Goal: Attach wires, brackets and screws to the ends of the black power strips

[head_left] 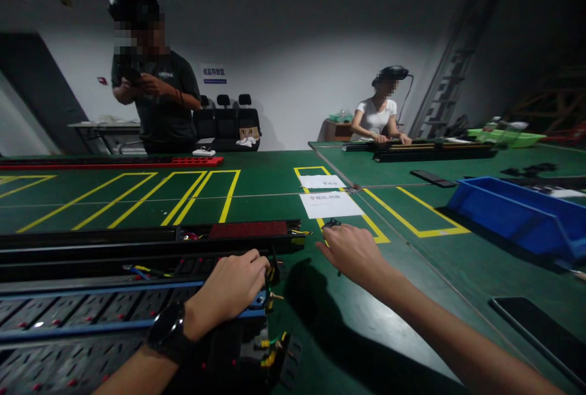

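Note:
My left hand, with a black watch on the wrist, is closed over the end of a black power strip, where coloured wires stick out. Its fingertips are partly hidden behind the end. My right hand hovers over the table to the right, fingers bent around a small black part whose kind I cannot make out. Below my left hand lie a power strip with blue edges and another black power strip. Yellow terminals show at the nearer strip's end.
White paper sheets lie on the green table, marked with yellow tape. A blue bin and a phone are on the right. Across the table, one person stands holding a dark object; another works on long strips.

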The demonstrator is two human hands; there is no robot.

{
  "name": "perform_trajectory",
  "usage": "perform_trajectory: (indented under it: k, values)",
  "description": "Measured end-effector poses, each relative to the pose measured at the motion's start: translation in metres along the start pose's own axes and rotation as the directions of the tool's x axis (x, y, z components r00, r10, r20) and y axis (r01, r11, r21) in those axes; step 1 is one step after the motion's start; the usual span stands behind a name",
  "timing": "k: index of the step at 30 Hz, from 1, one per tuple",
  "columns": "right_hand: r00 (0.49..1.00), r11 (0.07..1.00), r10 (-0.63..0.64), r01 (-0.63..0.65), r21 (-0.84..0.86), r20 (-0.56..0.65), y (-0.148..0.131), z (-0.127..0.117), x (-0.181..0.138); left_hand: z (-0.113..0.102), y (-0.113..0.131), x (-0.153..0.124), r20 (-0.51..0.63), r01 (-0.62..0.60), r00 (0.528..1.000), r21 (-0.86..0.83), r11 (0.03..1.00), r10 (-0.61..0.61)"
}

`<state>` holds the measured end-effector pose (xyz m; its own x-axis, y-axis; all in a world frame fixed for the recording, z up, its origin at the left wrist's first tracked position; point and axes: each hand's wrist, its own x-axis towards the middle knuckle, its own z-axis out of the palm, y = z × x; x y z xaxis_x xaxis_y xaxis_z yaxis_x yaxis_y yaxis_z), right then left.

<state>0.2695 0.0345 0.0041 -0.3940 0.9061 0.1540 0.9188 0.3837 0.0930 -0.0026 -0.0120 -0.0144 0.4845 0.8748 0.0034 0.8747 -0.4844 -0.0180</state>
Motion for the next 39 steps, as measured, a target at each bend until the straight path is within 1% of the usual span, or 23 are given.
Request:
perform_trajectory:
  k: [1,2,3,4,5,6,7,10,11,13,16,20,22,24,27,29,30,32,34,37,39]
  values:
    - [0.992,0.990,-0.115,0.119,0.070,-0.058,-0.006,-0.001,-0.002,0.001,-0.001,0.000,-0.008,-0.003,1.000,0.004,1.000,0.003]
    - [0.964,0.955,-0.241,0.256,0.149,-0.108,-0.013,-0.001,-0.005,0.002,-0.001,0.000,-0.013,-0.004,1.000,0.007,1.000,0.004]
    - [0.923,0.896,-0.358,0.382,0.225,-0.143,-0.019,0.001,-0.006,0.003,-0.002,0.001,-0.017,-0.004,1.000,0.010,1.000,0.004]
    - [0.881,0.833,-0.443,0.472,0.289,-0.165,-0.025,0.003,-0.007,0.003,-0.002,0.001,-0.020,-0.001,1.000,0.013,1.000,0.001]
    - [0.853,0.785,-0.492,0.522,0.333,-0.175,-0.030,0.006,-0.007,0.003,-0.002,0.001,-0.019,0.002,1.000,0.012,1.000,-0.002]
    - [0.841,0.757,-0.512,0.538,0.371,-0.174,-0.032,0.009,-0.007,0.003,-0.002,0.001,-0.019,0.003,1.000,0.009,1.000,-0.003]
    - [0.849,0.752,-0.501,0.524,0.401,-0.170,-0.032,0.011,-0.005,0.003,-0.002,0.001,-0.020,0.001,1.000,0.005,1.000,-0.001]
    - [0.915,0.789,-0.377,0.399,0.467,-0.145,-0.019,0.016,0.003,0.001,-0.001,0.001,-0.027,0.000,1.000,-0.019,1.000,-0.001]
    - [0.931,0.801,-0.340,0.360,0.478,-0.132,-0.011,0.017,0.006,0.001,-0.001,0.001,-0.036,0.000,0.999,-0.033,0.999,-0.001]
    - [0.948,0.806,-0.306,0.307,0.507,-0.087,0.009,0.016,0.013,0.000,0.000,0.000,-0.056,-0.004,0.998,-0.060,0.998,0.000]
    - [0.968,0.801,-0.250,0.195,0.566,0.021,0.040,0.013,0.021,-0.001,-0.001,0.001,-0.062,-0.028,0.998,-0.074,0.997,0.023]
    - [0.972,0.813,-0.197,0.088,0.576,0.130,0.074,0.007,0.023,0.001,-0.003,0.001,-0.067,-0.047,0.997,-0.104,0.993,0.041]
    - [0.958,0.821,-0.228,0.094,0.563,0.172,0.083,0.005,0.021,0.001,-0.003,0.001,-0.086,-0.043,0.996,-0.129,0.991,0.031]
    - [0.930,0.820,-0.299,0.136,0.556,0.214,0.084,0.003,0.017,0.001,-0.003,0.001,-0.097,-0.031,0.995,-0.141,0.990,0.017]
    - [0.879,0.832,-0.386,0.200,0.518,0.281,0.071,0.002,0.013,0.000,-0.001,0.001,-0.090,-0.016,0.996,-0.142,0.990,0.003]
    - [0.874,0.845,-0.408,0.252,0.471,0.265,0.053,0.002,0.010,-0.001,0.000,0.001,-0.083,-0.010,0.997,-0.138,0.990,-0.002]
    - [0.882,0.839,-0.417,0.281,0.465,0.220,0.042,0.002,0.008,-0.001,0.000,0.001,-0.080,-0.009,0.997,-0.136,0.991,-0.002]
    - [0.885,0.771,-0.458,0.348,0.534,0.084,0.015,0.004,0.003,-0.001,0.000,0.001,-0.080,-0.007,0.997,-0.132,0.991,-0.003]
    - [0.893,0.714,-0.447,0.392,0.580,-0.054,-0.014,0.008,-0.003,0.000,0.000,0.001,-0.075,-0.003,0.997,-0.136,0.991,-0.007]
    - [0.886,0.734,-0.450,0.440,0.518,-0.116,-0.051,0.017,-0.007,-0.001,0.000,0.001,-0.057,0.024,0.998,-0.147,0.989,-0.032]
    - [0.880,0.745,-0.460,0.455,0.488,-0.119,-0.070,0.022,-0.006,-0.002,0.001,0.000,-0.054,0.045,0.997,-0.149,0.988,-0.053]
